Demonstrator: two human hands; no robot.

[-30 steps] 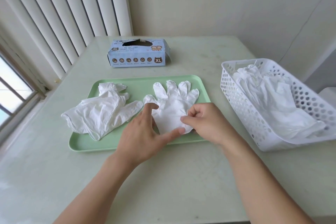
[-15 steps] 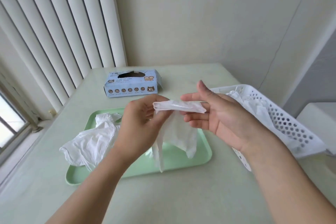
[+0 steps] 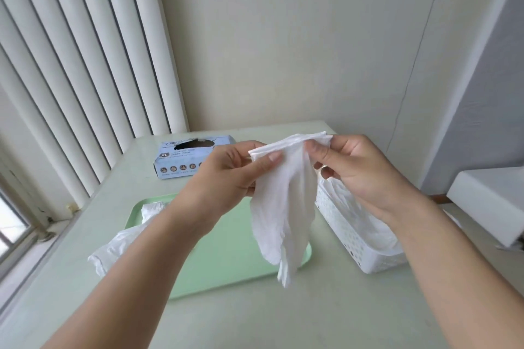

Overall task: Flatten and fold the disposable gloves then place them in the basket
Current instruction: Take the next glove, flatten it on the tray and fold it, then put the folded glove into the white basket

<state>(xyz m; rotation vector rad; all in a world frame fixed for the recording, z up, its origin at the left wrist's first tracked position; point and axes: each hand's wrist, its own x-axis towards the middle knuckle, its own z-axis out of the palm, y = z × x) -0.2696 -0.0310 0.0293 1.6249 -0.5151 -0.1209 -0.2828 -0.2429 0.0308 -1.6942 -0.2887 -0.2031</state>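
White glove [image 3: 283,207] hangs in the air above the tabletop [image 3: 255,314], fingers down, cuff pinched by the left hand [image 3: 226,178] at one corner and the right hand [image 3: 357,173] at the other. Below lie the green tray [image 3: 226,258] with more gloves [image 3: 119,246] and, right, the basket [image 3: 348,241]. Farther back stands a blue box [image 3: 181,159].

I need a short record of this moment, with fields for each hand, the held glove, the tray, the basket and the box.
left hand: pinches the cuff's left end
right hand: pinches the cuff's right end
held glove: in the air, hanging fingers down
green tray: on the table, crumpled gloves at its left
white basket: right of the tray, holds gloves
blue glove box: behind the tray
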